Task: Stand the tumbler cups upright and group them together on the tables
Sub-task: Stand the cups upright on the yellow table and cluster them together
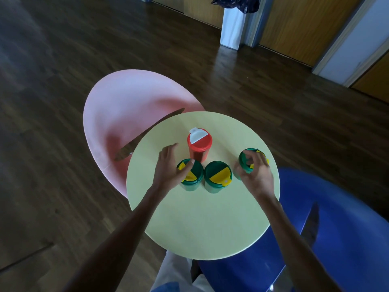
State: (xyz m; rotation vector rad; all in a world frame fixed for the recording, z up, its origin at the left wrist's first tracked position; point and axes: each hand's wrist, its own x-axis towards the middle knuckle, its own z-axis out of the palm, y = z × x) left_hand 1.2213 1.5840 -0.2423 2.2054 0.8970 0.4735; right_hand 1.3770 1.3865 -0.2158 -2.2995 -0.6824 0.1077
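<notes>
head view: the left hand [169, 168] is relaxed, fingers stretched forward, its thumb resting on the lid of the left green tumbler [196, 168] without grasping it. the right hand [256, 175] has its fingers curled round the right green tumbler [242, 160], grasping it lid up. between the hands stands the middle green tumbler [217, 175], just beside the left one and apart from the grasped one. just right of the left hand's fingers the red tumbler [200, 147] stands upright, white flip lid on top. all four are on the pale yellow table [200, 228]. a pink table [126, 102] lies beyond the left hand, and a blue table [336, 218] lies outside the right forearm.
</notes>
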